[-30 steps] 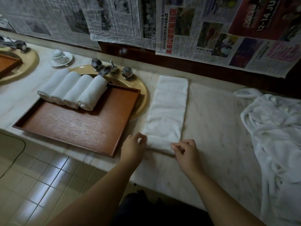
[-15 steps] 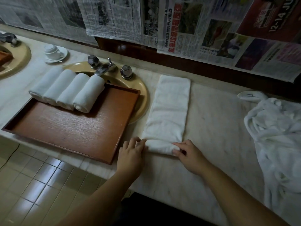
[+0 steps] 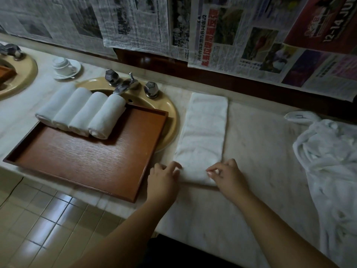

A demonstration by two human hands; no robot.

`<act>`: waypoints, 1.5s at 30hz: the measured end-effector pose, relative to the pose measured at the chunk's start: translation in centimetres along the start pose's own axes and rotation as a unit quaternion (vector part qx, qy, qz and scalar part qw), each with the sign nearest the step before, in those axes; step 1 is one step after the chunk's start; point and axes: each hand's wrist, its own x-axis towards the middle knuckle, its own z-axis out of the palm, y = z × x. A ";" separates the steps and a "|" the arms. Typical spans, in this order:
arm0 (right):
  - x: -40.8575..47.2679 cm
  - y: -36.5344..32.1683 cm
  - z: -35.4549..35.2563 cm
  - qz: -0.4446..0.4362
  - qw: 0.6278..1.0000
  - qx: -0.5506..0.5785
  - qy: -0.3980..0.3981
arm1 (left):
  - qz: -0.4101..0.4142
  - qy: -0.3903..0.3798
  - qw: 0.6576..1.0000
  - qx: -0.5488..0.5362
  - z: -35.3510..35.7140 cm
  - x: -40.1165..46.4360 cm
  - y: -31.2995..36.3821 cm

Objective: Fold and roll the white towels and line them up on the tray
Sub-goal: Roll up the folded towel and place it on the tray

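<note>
Towel strip flat on desk just right of tray, near end now rolled thicker than a second ago. Left hand and right hand curled on roll's ends. Fifth roll well begun; four rolled towels already on tray.

A white folded towel lay lengthwise on the counter, its near end rolled up at the front edge. Four rolled towels sat side by side along the wooden tray's back-left corner.
</note>
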 end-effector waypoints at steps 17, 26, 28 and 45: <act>-6.2 2.5 3.3 -0.213 0.960 -0.112 0.141 | 0.383 -0.014 0.918 0.097 -0.7 2.2 -4.6; -3.5 2.6 2.8 -0.024 0.991 0.108 0.080 | 0.242 -0.125 0.961 -0.038 -0.8 5.6 -3.0; -2.8 2.0 2.5 0.039 0.984 0.165 0.057 | 0.138 -0.150 0.974 -0.095 -1.2 6.1 -2.0; -2.8 1.8 2.4 -0.104 0.984 -0.090 0.116 | 0.363 0.010 0.930 0.049 -0.6 6.7 -3.3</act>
